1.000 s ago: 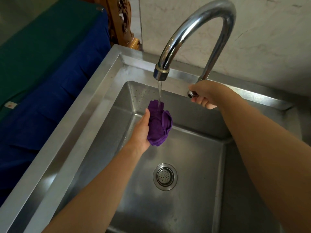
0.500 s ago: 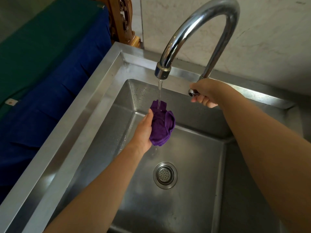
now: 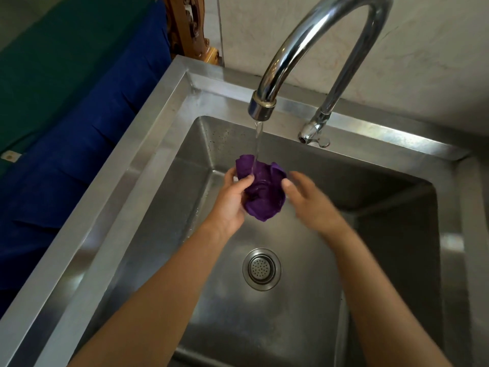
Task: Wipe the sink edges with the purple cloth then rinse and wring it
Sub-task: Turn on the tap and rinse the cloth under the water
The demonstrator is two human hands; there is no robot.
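The purple cloth [image 3: 263, 189] is bunched up over the steel sink basin, directly under a thin stream of water [image 3: 257, 144] from the curved chrome tap [image 3: 315, 35]. My left hand [image 3: 232, 200] grips the cloth from its left side. My right hand [image 3: 307, 200] is at the cloth's right side, fingers spread, thumb touching or nearly touching the fabric; it is motion-blurred. The tap's handle [image 3: 312, 136] stands free at the sink's back rim [image 3: 370, 131].
A round drain strainer [image 3: 262, 268] sits in the basin floor below my hands. The sink's wide left rim [image 3: 127, 178] borders a blue and green cloth-covered surface [image 3: 66, 88]. A carved wooden piece [image 3: 190, 27] stands behind the back left corner. A pale wall lies behind the tap.
My right hand has let go of the tap handle and come down to the right side of the cloth. The water keeps running, and my left hand still holds the cloth under it.
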